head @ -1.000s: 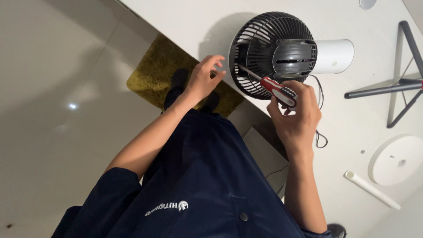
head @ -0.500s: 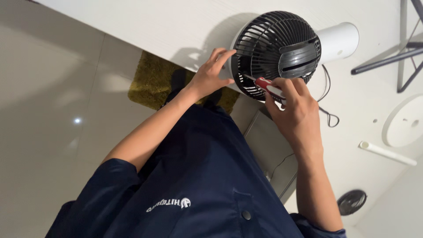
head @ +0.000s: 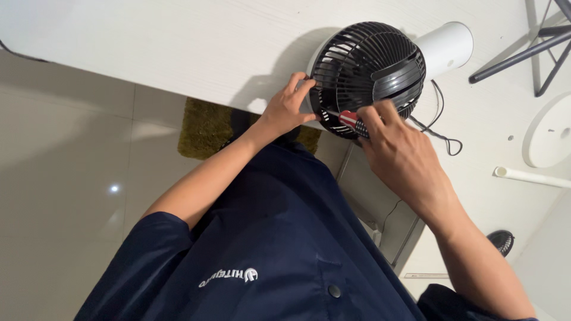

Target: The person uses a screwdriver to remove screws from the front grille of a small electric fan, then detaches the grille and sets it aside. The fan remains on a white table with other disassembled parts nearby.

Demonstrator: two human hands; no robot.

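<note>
Fingers [head: 300,89] on ribbed black round fan grille [head: 366,59], red-handled screwdriver [head: 351,120] alongside.

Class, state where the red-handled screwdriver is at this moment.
In the head view, the red-handled screwdriver sits right of centre, gripped in the right hand, its shaft against the lower rim of the black fan grille, opposite the left hand.
</note>
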